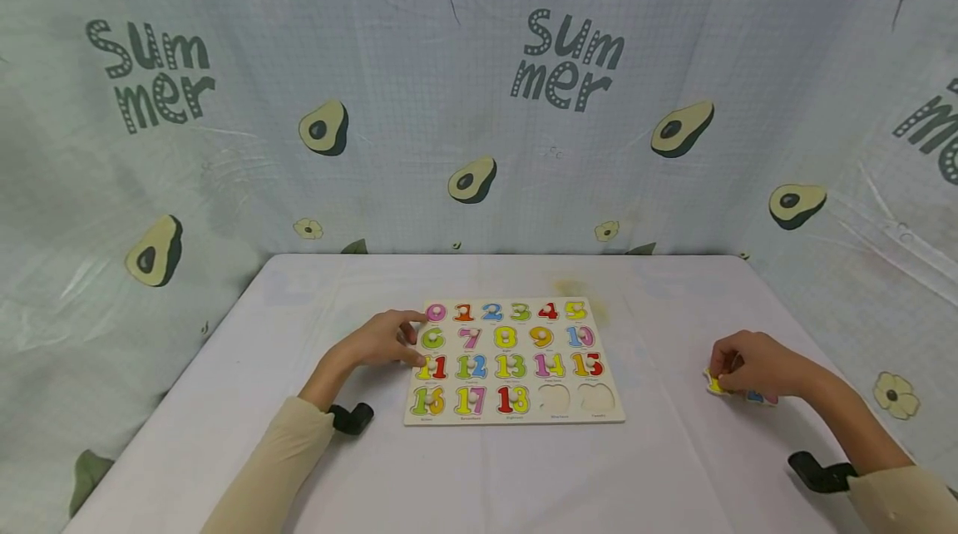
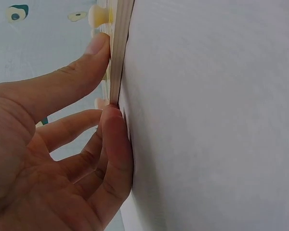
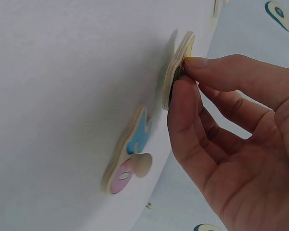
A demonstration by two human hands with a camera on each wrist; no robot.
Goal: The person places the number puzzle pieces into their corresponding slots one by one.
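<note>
A wooden number puzzle board (image 1: 488,423) lies flat at mid-table, filled with colourful knobbed numbers except for two bare recesses at its lower right. At the board's left edge is my left hand (image 1: 385,340), its thumb and fingertips touching that edge; the left wrist view shows the thumb against the side of the board. Far to the right, my right hand (image 1: 763,363) pinches a yellow and green number piece (image 3: 187,48) between thumb and fingers, tilted on edge close to the table. The hand covers its digits. Beside it lies a blue and pink number piece (image 3: 140,137) with a round knob.
The table (image 1: 524,484) has a white cover, with a faint yellowish stain near the board's upper right corner. Behind and at the sides hangs a curtain (image 1: 404,101) printed with avocados and lettering. Black wrist mounts (image 1: 352,419) stick out from both wrists.
</note>
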